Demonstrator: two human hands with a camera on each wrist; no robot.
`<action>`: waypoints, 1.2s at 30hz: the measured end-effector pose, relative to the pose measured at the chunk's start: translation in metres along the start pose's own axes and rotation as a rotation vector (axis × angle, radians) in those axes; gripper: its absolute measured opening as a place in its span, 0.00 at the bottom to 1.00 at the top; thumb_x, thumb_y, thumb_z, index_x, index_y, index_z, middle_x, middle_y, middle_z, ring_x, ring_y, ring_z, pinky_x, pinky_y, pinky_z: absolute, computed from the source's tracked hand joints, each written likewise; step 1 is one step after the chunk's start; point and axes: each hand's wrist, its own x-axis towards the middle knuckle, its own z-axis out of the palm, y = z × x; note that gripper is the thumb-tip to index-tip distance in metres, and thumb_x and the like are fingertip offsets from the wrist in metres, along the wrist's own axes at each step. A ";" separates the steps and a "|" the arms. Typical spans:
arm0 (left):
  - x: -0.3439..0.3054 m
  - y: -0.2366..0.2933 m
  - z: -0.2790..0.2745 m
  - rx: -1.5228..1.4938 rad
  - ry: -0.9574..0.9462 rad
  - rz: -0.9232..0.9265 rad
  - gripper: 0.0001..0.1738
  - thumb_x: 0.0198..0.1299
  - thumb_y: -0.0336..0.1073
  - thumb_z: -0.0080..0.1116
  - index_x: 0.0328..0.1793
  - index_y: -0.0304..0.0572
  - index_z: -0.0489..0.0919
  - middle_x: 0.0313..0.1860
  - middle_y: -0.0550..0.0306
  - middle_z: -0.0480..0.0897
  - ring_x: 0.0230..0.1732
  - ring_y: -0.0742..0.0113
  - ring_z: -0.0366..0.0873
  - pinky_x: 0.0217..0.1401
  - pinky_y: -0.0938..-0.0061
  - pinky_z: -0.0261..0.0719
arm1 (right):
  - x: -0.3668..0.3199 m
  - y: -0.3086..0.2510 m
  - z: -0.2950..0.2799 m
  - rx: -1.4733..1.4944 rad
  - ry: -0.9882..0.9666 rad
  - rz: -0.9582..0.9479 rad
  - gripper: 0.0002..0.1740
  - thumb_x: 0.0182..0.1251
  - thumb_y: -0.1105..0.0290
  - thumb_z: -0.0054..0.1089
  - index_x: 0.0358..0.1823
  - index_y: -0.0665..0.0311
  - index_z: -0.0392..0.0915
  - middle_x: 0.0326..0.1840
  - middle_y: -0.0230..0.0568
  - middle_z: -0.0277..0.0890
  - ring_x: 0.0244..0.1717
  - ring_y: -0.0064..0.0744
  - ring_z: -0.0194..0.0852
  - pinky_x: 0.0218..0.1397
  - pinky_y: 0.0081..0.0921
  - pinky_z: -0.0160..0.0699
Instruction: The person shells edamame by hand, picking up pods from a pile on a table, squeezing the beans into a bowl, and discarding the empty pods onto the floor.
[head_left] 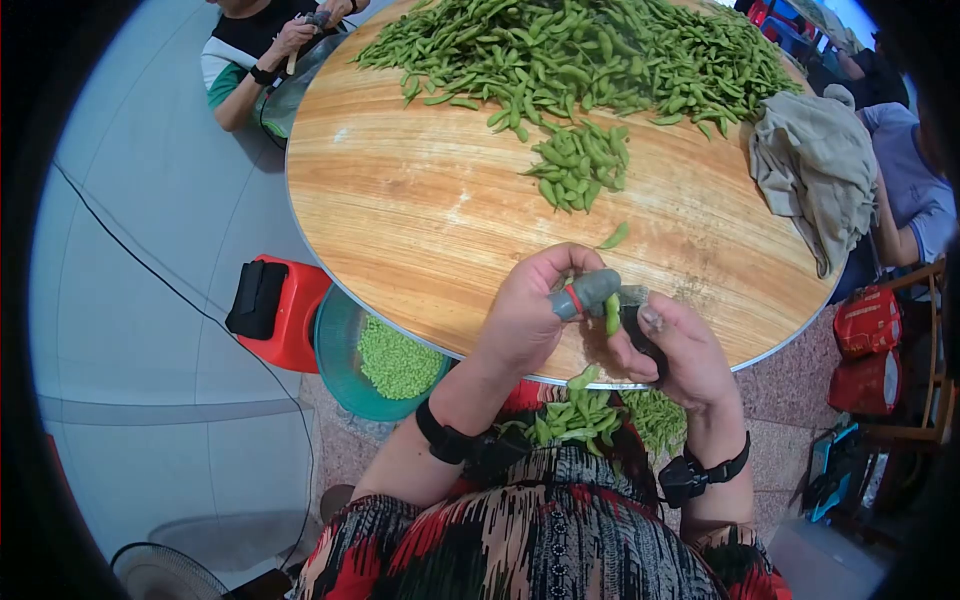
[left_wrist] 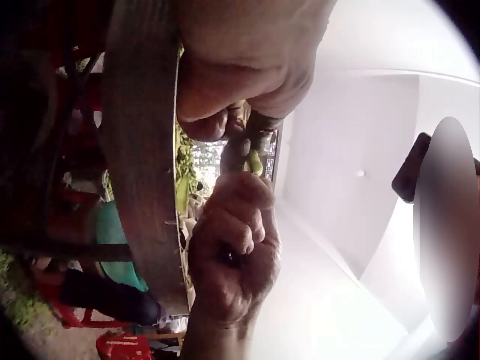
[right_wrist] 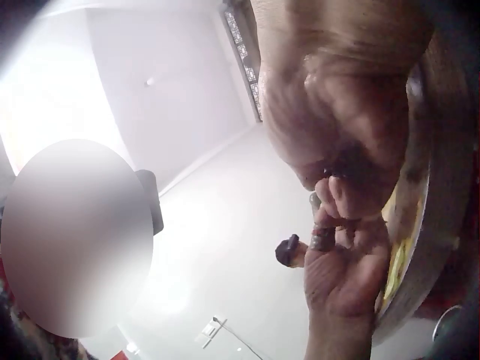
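Shelling in progress — left hand and right hand, fingers curled, pinch one bean pod between them above the table edge. Next, seemingly: a thumb squeeze splitting the pod along its seam.

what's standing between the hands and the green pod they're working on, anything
Nothing visible stands between them. The left hand and the right hand both pinch the green pod over the near edge of the wooden table. Only the grey finger cover worn on the left hand lies against it.
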 end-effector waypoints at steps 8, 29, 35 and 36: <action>-0.002 -0.003 -0.004 0.151 -0.044 -0.007 0.11 0.53 0.30 0.62 0.40 0.36 0.73 0.32 0.60 0.77 0.30 0.76 0.74 0.34 0.83 0.72 | -0.001 0.002 -0.009 -0.102 -0.003 0.032 0.12 0.71 0.68 0.40 0.34 0.66 0.71 0.20 0.26 0.66 0.14 0.10 0.49 0.16 0.11 0.46; -0.009 -0.023 -0.005 0.646 0.101 0.270 0.19 0.52 0.25 0.62 0.52 0.37 0.75 0.34 0.65 0.74 0.36 0.78 0.69 0.41 0.83 0.70 | 0.006 0.008 0.003 -0.254 0.297 -0.119 0.07 0.68 0.70 0.47 0.37 0.66 0.72 0.19 0.24 0.66 0.20 0.12 0.59 0.22 0.15 0.58; -0.020 -0.021 0.015 0.948 0.099 0.431 0.27 0.50 0.26 0.64 0.58 0.37 0.69 0.27 0.64 0.71 0.30 0.79 0.67 0.34 0.82 0.68 | 0.013 0.000 0.005 -0.723 0.393 -0.406 0.07 0.67 0.70 0.50 0.37 0.67 0.71 0.28 0.28 0.69 0.31 0.16 0.65 0.35 0.16 0.67; -0.021 -0.020 0.015 0.940 0.092 0.407 0.30 0.50 0.26 0.64 0.60 0.38 0.66 0.26 0.64 0.71 0.30 0.79 0.67 0.33 0.82 0.68 | 0.013 0.000 0.003 -0.728 0.396 -0.403 0.07 0.67 0.70 0.50 0.37 0.67 0.71 0.28 0.28 0.69 0.31 0.16 0.65 0.35 0.16 0.67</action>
